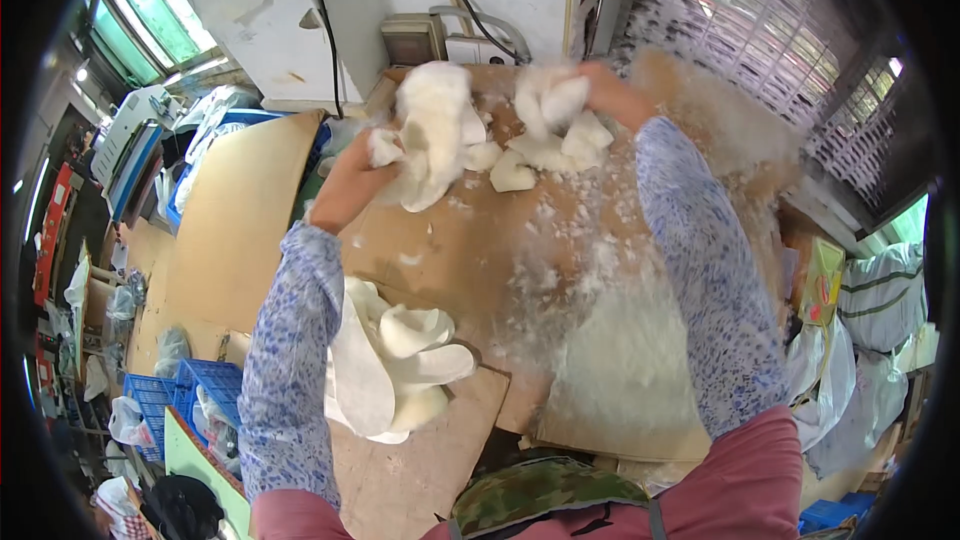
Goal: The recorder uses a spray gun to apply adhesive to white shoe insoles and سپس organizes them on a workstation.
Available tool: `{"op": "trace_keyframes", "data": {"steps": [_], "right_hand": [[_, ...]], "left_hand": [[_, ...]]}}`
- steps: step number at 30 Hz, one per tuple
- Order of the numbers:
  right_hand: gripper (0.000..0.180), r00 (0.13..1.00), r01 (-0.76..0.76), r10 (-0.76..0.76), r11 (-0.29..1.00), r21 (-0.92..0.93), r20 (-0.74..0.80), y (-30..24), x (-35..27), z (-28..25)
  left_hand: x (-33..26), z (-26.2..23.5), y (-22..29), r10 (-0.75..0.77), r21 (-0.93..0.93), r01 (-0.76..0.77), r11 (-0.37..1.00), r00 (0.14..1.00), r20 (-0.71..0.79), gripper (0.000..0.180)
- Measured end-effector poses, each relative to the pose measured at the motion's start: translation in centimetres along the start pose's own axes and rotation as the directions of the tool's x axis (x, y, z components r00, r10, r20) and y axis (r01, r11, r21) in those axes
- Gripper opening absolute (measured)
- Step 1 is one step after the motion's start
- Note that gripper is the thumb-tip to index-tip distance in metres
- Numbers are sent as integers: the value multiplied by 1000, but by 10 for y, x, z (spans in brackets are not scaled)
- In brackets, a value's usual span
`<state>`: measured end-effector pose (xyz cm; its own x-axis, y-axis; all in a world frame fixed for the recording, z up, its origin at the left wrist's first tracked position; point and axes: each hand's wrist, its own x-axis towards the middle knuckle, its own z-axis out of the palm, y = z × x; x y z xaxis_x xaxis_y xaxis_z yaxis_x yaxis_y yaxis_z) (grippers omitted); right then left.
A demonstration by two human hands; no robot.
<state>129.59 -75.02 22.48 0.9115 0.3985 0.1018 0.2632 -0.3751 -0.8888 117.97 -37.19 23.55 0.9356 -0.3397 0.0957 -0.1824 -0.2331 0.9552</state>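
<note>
In the head view, above the cardboard worktop (pixel 450 255), a white fleece piece (pixel 437 120) is grasped by the left hand (pixel 348 185) and a second fleece piece (pixel 563 102), blurred, by the right hand (pixel 615 97); each is best pinched lightly, lest it be torn

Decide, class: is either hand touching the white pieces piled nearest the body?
No: the left hand holds a fluffy white piece and the right hand is at other white pieces, both well beyond the near pile.
</note>
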Motion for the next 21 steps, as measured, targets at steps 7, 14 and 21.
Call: {"op": "trace_keyframes", "data": {"steps": [7,14,21], "right_hand": [[24,993,99,-108,659,-746,36,-74,-45,-9],[21,904,424,-420,905,-40,84,-147,-86,55],[21,911,395,-378,914,-92,164,-158,-98,65]], "left_hand": [[-12,12,59,100,-85,-107,991,991,-89,35],[-26,36,98,53,-123,-48,991,998,38,39],[-31,62,114,256,6,-256,967,967,-4,33]]}}
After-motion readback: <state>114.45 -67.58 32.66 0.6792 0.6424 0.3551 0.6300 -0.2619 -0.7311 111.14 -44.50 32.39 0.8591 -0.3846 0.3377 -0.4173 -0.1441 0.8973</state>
